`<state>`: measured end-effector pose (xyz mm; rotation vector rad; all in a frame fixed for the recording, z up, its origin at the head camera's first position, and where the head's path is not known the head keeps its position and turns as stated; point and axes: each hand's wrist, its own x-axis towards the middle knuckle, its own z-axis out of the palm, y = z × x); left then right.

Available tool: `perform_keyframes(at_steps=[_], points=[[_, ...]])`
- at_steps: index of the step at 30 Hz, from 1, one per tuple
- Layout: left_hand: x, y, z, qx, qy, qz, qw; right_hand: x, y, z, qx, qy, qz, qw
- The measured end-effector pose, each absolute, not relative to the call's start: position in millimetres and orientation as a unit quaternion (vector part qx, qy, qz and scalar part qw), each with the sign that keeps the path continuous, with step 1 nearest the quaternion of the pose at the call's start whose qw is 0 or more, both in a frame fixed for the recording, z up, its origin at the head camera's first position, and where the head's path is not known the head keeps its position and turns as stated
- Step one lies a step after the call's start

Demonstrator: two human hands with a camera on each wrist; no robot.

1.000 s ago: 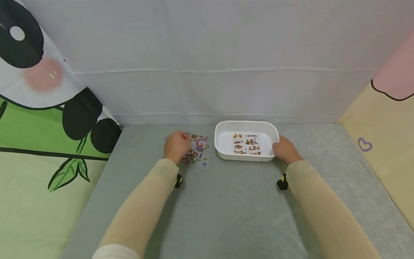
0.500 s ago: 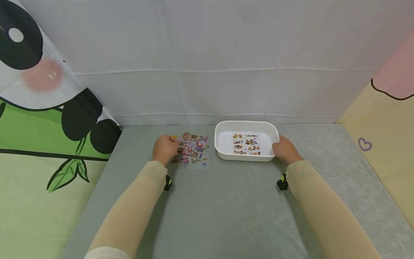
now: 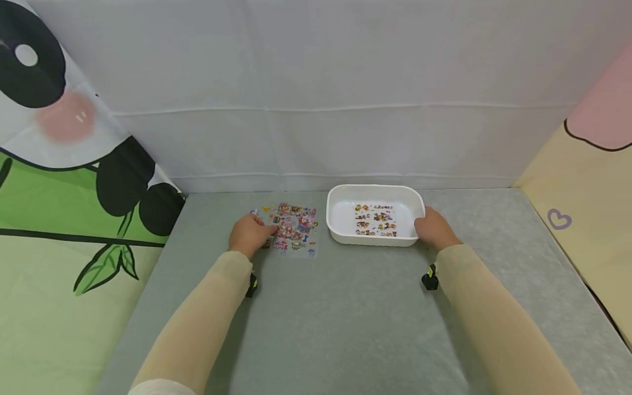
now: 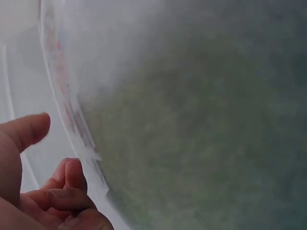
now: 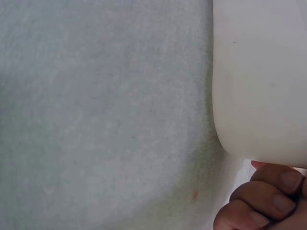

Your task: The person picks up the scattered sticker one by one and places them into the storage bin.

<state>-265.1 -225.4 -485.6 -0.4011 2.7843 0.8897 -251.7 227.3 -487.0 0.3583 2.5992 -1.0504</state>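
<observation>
A clear sheet of colourful cartoon stickers point(image 3: 298, 233) lies on the grey table, left of a white plastic tray point(image 3: 377, 241). At the sheet's left edge is my left hand point(image 3: 250, 235), its fingertips overlapping the print. The left wrist view shows a gap between that hand's thumb point(image 4: 31, 129) and its loosely bent fingers point(image 4: 72, 191), with nothing held there; the sheet's edge rises just beyond them. My right hand point(image 3: 435, 227) grips the tray's right end, and its curled fingers point(image 5: 261, 199) show against the end wall in the right wrist view. Inside the tray lies another sticker sheet point(image 3: 376, 220).
The grey tabletop point(image 3: 345, 318) stretches in front of both hands. A white cloth backdrop point(image 3: 321, 131) stands right behind the tray. Printed cloths border the table, a green one point(image 3: 64, 263) on the left and a yellow one point(image 3: 587, 203) on the right.
My left hand has shifted left from over the sticker sheet to its left edge, uncovering more of the print, and its fingers have spread. The right hand stays at the tray, which has not moved.
</observation>
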Motion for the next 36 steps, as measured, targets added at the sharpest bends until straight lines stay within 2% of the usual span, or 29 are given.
perform_keyframes(at_steps=[15,36], points=[[-261.7,-215.9,-485.5,-0.114,0.956,0.249,0.105,-247.9,224.1,-482.5,0.131,0.909,-0.365,0.154],[-267.8,-221.7,-484.6,-0.144,0.921,0.334,0.137,-246.2,223.5,-479.1,0.133,0.909,-0.364,0.153]])
